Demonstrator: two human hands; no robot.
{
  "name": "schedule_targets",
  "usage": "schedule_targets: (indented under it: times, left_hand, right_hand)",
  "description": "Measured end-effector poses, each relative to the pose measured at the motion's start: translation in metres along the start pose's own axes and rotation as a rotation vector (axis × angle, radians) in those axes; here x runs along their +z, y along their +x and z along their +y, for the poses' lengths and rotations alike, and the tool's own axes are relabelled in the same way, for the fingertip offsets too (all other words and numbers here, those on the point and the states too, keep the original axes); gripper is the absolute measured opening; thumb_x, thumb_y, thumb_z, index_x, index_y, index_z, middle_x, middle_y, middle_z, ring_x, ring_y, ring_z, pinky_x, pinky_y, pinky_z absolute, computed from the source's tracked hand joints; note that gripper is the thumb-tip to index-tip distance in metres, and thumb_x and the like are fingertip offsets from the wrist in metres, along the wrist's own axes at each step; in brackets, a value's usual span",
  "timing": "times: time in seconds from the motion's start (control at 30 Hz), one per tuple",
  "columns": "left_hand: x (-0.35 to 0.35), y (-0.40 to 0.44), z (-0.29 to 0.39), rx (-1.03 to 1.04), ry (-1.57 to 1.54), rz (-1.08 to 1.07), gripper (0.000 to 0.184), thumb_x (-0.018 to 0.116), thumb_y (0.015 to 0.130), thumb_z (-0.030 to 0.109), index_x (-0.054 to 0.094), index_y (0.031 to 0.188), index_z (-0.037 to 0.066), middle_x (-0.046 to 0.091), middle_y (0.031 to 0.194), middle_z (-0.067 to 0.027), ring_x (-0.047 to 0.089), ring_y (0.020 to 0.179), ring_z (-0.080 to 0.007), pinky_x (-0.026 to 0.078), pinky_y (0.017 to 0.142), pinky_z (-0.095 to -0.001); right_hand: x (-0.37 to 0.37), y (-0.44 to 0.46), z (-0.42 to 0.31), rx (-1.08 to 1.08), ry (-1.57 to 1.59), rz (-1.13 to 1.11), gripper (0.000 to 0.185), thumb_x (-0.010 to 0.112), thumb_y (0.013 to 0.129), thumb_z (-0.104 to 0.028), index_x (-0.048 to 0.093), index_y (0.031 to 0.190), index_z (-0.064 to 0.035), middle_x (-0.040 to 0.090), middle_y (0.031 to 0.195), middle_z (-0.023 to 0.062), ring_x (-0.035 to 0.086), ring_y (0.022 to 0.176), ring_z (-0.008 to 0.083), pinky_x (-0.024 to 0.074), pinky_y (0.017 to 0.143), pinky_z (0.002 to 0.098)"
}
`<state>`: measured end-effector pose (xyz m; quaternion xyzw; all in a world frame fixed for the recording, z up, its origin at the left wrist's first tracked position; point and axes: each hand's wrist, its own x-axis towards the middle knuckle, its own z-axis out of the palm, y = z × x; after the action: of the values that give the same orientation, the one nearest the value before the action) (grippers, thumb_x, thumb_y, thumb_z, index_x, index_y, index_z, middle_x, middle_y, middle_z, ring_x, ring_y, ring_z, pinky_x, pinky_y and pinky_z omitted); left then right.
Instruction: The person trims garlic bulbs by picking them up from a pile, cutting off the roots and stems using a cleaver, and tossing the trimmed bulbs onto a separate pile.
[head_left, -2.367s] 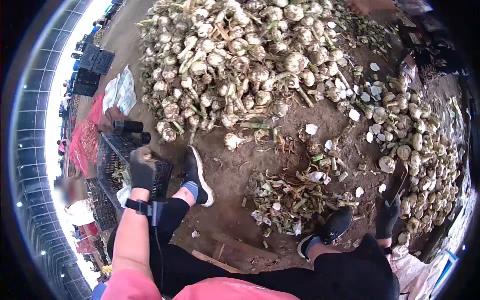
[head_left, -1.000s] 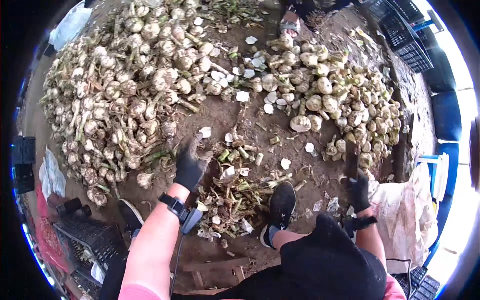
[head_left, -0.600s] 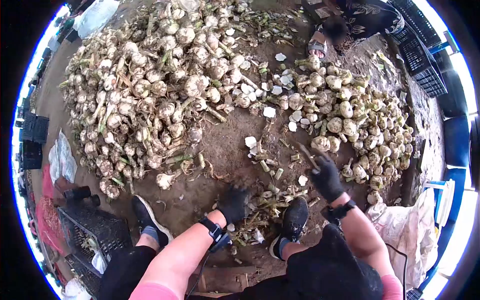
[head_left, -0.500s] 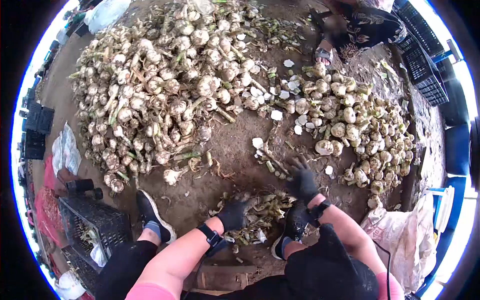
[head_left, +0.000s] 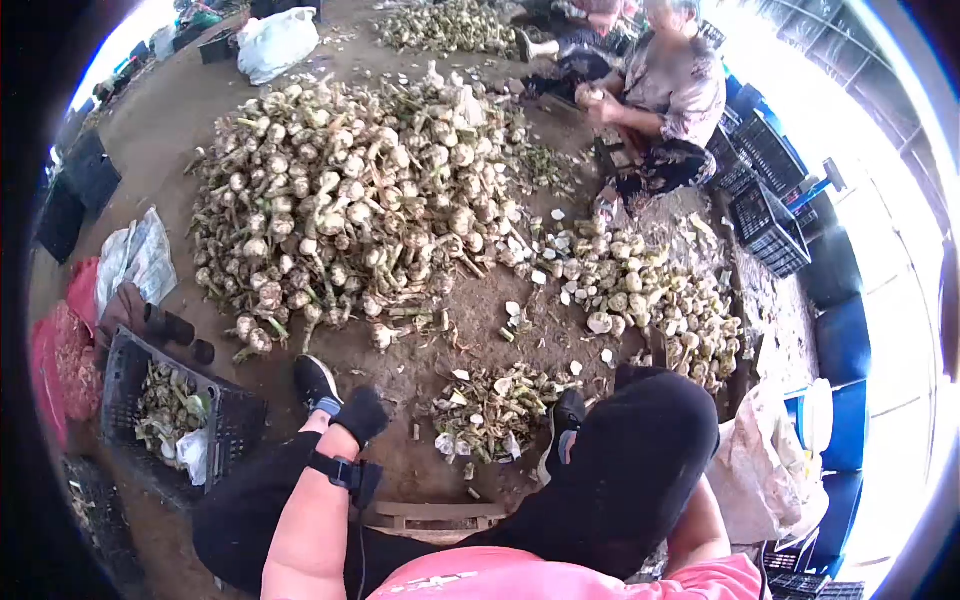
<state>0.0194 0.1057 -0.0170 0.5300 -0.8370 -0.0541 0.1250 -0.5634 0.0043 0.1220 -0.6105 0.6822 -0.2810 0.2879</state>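
My left hand [head_left: 363,414], in a dark glove, is over the dirt beside my left shoe [head_left: 317,384]; its fingers cannot be made out clearly. The right forearm [head_left: 700,525] runs up behind my bent right knee [head_left: 650,450], which hides most or all of that hand. Between my feet lies a heap of cut stalks and peelings [head_left: 495,408]. Ahead is a large pile of dirty bulbs with stalks [head_left: 350,200]. A smaller pile of trimmed bulbs [head_left: 650,285] lies to the right.
At the left stands a black crate [head_left: 225,440] with trimmings and a white scrap, near a red net sack [head_left: 75,350]. A seated person [head_left: 680,95] holds a bulb at the upper right, by black crates [head_left: 768,228]. A pale sack [head_left: 755,465] lies right of my knee.
The view has tilted up, showing the seated person. My left hand has moved left from the trimmings heap towards my left shoe. My right hand has gone from over the ground to behind my knee.
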Motion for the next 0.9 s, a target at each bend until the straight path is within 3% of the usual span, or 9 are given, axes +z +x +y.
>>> schedule_targets:
  times: [0.03,0.13,0.23,0.3,0.37,0.43,0.53,0.8,0.9]
  left_hand:
    - [-0.049,0.004,0.021,0.042,0.107,0.041,0.018,0.058,0.070,0.017,0.070,0.080,0.009,0.067,0.073,-0.0119,0.064,0.070,-0.0296,0.050,0.070,-0.0442]
    - [-0.091,0.017,0.033,-0.020,0.198,-0.377,0.016,0.056,0.073,0.015,0.069,0.077,0.006,0.067,0.074,-0.0134,0.064,0.070,-0.0298,0.051,0.070,-0.0436]
    - [0.020,0.037,0.000,-0.323,-0.343,0.167,0.015,0.057,0.073,0.017,0.071,0.075,0.012,0.068,0.081,-0.0114,0.065,0.078,-0.0280,0.050,0.069,-0.0398]
    - [0.016,0.053,0.006,-0.100,-0.024,-0.046,0.016,0.056,0.075,0.018,0.071,0.075,0.010,0.068,0.081,-0.0129,0.065,0.076,-0.0316,0.052,0.069,-0.0419]
    - [0.030,0.070,0.007,0.061,0.135,-0.254,0.016,0.056,0.075,0.020,0.071,0.075,0.013,0.069,0.083,-0.0111,0.066,0.079,-0.0326,0.052,0.070,-0.0420]
    - [0.029,0.063,0.005,0.084,0.087,-0.125,0.017,0.056,0.075,0.021,0.071,0.075,0.013,0.069,0.083,-0.0111,0.066,0.080,-0.0326,0.052,0.070,-0.0420]
    - [-0.033,0.062,0.021,0.051,0.134,-0.326,0.020,0.055,0.077,0.026,0.071,0.076,0.014,0.068,0.083,-0.0116,0.065,0.079,-0.0325,0.052,0.070,-0.0424]
    - [-0.001,0.016,0.008,-0.301,-0.107,-0.314,0.023,0.057,0.076,0.028,0.071,0.076,0.010,0.068,0.083,-0.0152,0.066,0.080,-0.0330,0.053,0.072,-0.0395]
    - [-0.008,0.005,-0.039,-0.339,-0.942,-0.003,0.024,0.056,0.083,0.020,0.057,0.104,0.009,0.062,0.087,-0.0079,0.058,0.079,-0.0211,0.049,0.072,-0.0333]
  right_hand:
    - [-0.013,-0.024,0.000,0.027,-0.072,0.024,0.026,0.061,0.079,-0.018,0.062,0.098,0.0002,0.061,0.093,0.0071,0.056,0.086,0.0167,0.0442,0.076,0.0330]
    - [-0.036,-0.071,-0.011,0.076,-0.224,0.081,0.023,0.062,0.078,-0.018,0.062,0.093,-0.0008,0.062,0.086,0.0073,0.057,0.081,0.0173,0.0450,0.072,0.0339]
    - [-0.044,-0.082,-0.038,0.035,-0.310,0.145,0.020,0.064,0.077,-0.017,0.063,0.089,-0.0019,0.063,0.079,0.0076,0.058,0.076,0.0180,0.0458,0.068,0.0349]
    - [-0.038,-0.105,-0.116,-0.060,-0.232,0.193,0.013,0.066,0.075,-0.013,0.062,0.082,-0.0027,0.062,0.068,0.0075,0.057,0.065,0.0191,0.0451,0.060,0.0354]
    - [-0.044,-0.101,-0.108,-0.127,-0.243,0.222,0.020,0.068,0.071,-0.013,0.061,0.085,-0.0011,0.062,0.072,0.0100,0.058,0.067,0.0204,0.0455,0.062,0.0353]
    - [-0.050,-0.103,-0.122,-0.188,-0.353,0.243,0.013,0.064,0.073,-0.009,0.061,0.083,-0.0006,0.061,0.073,0.0104,0.057,0.065,0.0228,0.0453,0.061,0.0353]
    - [-0.063,-0.088,-0.107,-0.258,-0.431,0.225,0.022,0.071,0.068,-0.011,0.059,0.085,-0.0021,0.057,0.073,0.0095,0.054,0.068,0.0193,0.0439,0.060,0.0339]
    - [-0.037,-0.080,-0.124,-0.470,-0.384,0.212,0.019,0.066,0.071,-0.012,0.061,0.085,-0.0018,0.062,0.074,0.0159,0.061,0.071,0.0299,0.0452,0.063,0.0387]
    - [-0.031,-0.040,-0.168,-0.297,-0.395,0.248,0.017,0.061,0.076,-0.016,0.061,0.085,-0.0022,0.061,0.073,0.0199,0.061,0.069,0.0341,0.0457,0.060,0.0416]
